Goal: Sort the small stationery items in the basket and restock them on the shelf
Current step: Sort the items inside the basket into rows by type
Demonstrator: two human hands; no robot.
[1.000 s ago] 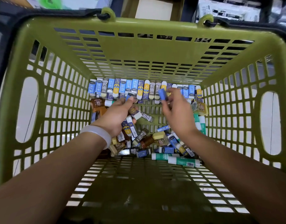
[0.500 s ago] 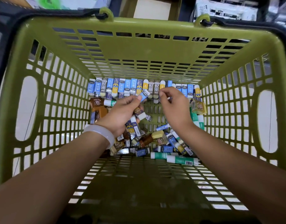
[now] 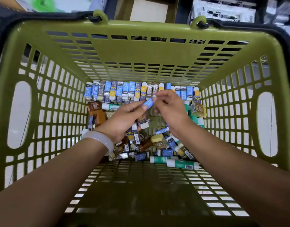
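Observation:
Both my hands are deep inside an olive-green plastic basket. My left hand pinches the lower end of a small blue eraser. My right hand pinches the eraser's upper end with fingertips. A neat row of blue, yellow and 2B erasers stands along the far wall of the basket floor. Below my hands lies a loose heap of mixed erasers, and green-and-white glue sticks lie at its near edge.
Brown and tan erasers lie at the left of the heap, a yellow one at the right. Black basket handles hang at the far rim. Boxed stock sits beyond the basket.
My left hand lifted a blue eraser from the heap and brought it up and right. My right hand, which held another blue piece a second ago, now takes hold of this eraser's top.

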